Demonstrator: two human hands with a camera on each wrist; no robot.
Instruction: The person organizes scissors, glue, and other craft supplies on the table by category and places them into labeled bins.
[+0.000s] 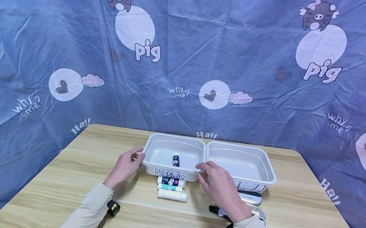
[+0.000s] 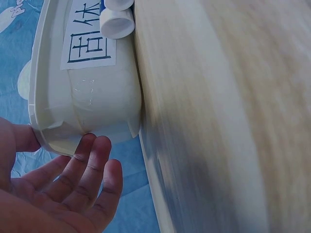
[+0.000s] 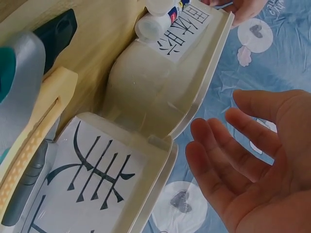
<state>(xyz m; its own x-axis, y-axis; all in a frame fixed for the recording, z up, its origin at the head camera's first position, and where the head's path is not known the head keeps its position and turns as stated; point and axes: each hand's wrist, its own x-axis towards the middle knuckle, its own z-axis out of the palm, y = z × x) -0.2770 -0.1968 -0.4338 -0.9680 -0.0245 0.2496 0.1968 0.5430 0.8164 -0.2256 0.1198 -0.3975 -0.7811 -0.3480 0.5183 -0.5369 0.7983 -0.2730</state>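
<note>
A white plastic tub (image 1: 157,165) with a handwritten paper label stands between both hands, one dark-blue glue stick (image 1: 176,161) inside it. At its left front corner my left hand (image 1: 128,164) holds the rim, thumb on top and fingers against the outer side (image 2: 73,179). My right hand (image 1: 219,182) is at the right front corner, fingertips right by the rim; the right wrist view shows its fingers (image 3: 218,160) relaxed and spread, holding nothing. Three glue sticks lie in a stack of rows before the tub, the nearest a white one (image 1: 172,195).
A second white labelled tub (image 1: 241,165) adjoins on the right. Several utility knives lie before it, partly hidden by my right arm, among them a yellow one (image 3: 29,141) and a grey one (image 1: 250,197). The wooden table (image 1: 70,176) ends at a blue printed curtain (image 1: 185,51).
</note>
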